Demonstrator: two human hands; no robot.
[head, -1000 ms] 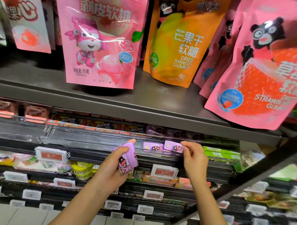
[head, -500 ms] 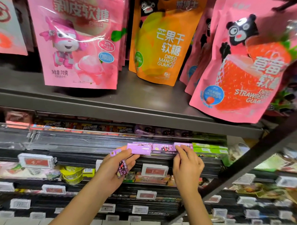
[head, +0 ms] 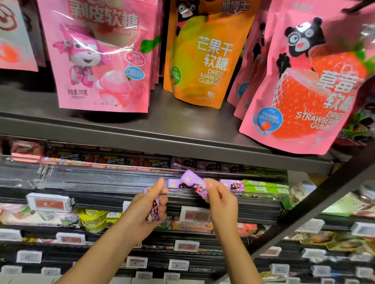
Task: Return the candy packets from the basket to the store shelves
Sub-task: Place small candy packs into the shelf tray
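My left hand (head: 149, 206) grips a small purple candy packet (head: 153, 208), held upright in the curled fingers. My right hand (head: 219, 198) pinches another purple candy packet (head: 191, 181) by its right end and holds it tilted just in front of the shelf row (head: 117, 177). More purple packets (head: 232, 184) lie in that row behind the clear rail, beside green packets (head: 264, 186). The basket is out of view.
Large gummy pouches stand on the upper shelf (head: 140, 131): pink (head: 100, 53), orange mango (head: 209, 49), pink strawberry (head: 307, 86). Price tags (head: 50, 203) line lower shelves with cans (head: 93, 220). A dark diagonal bar (head: 307, 205) crosses the right side.
My right hand left the shelf row and took a purple packet from near my left hand. The left hand keeps one packet. The view shifted slightly.
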